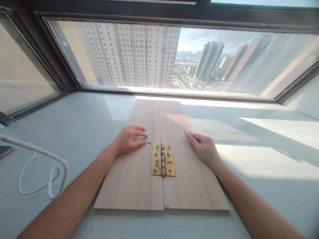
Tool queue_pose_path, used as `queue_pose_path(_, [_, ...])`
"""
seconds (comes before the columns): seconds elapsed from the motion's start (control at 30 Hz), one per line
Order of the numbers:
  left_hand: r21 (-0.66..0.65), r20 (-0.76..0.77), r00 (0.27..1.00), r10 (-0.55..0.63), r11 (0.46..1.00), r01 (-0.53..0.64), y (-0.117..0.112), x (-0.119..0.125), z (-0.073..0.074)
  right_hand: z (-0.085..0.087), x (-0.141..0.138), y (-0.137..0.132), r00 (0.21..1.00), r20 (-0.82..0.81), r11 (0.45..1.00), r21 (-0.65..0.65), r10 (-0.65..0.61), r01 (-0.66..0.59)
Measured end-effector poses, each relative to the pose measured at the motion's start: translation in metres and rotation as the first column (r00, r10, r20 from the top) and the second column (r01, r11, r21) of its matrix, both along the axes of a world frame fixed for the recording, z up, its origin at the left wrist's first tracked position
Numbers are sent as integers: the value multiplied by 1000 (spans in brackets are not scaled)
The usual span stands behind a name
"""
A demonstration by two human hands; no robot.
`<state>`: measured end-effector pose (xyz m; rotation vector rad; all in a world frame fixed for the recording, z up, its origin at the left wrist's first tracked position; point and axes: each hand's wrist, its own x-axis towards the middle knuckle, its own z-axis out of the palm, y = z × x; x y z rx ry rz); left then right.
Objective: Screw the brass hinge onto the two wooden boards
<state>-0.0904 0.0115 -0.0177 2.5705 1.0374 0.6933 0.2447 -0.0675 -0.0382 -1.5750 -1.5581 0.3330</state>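
Note:
A worn brass-coloured hinge [163,160] lies open flat across the seam between two pale wooden boards, the left board [129,189] and the right board [194,189]. Several screws stand in its holes; one hole on the right leaf looks bare. My left hand [129,139] rests on the left board, fingers apart. A small dark screw [148,142] is right at its thumb tip, possibly touching it. Over the right board's edge, my right hand [203,147] is closed on a small screwdriver [186,133], its metal tip pointing up and left. Most of its handle is hidden in the fingers.
The boards lie on a pale speckled sill [249,199] below a dark-framed window [174,94]. A white cable [59,159] loops at the left, close to my left forearm. A dark flat object [5,151] sits at the far left edge.

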Motion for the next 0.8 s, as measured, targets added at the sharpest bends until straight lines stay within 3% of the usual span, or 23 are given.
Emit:
queue_pose_path(0.13, [7,70,997,-33,999,33,8,1,-1,-2,3,14,1000,-23,1000,-7,3,-3])
queue_pose_path(0.3, [41,68,996,-62,997,59,2,2,1,-3,4,15,996,-92,1000,-24,10,-12])
queue_pose_path(0.43, [58,92,993,-68,996,62,-1,4,3,-3,6,11,981,-183,998,-6,-66,66])
queue_pose_path(0.6, [53,276,957,89,993,-108,1,-1,0,-5,12,13,913,-353,975,9,-207,224])
queue_pose_path(0.8, [-37,453,844,288,952,-305,10,-13,-10,-1,24,18,749,-617,953,-1,-240,304])
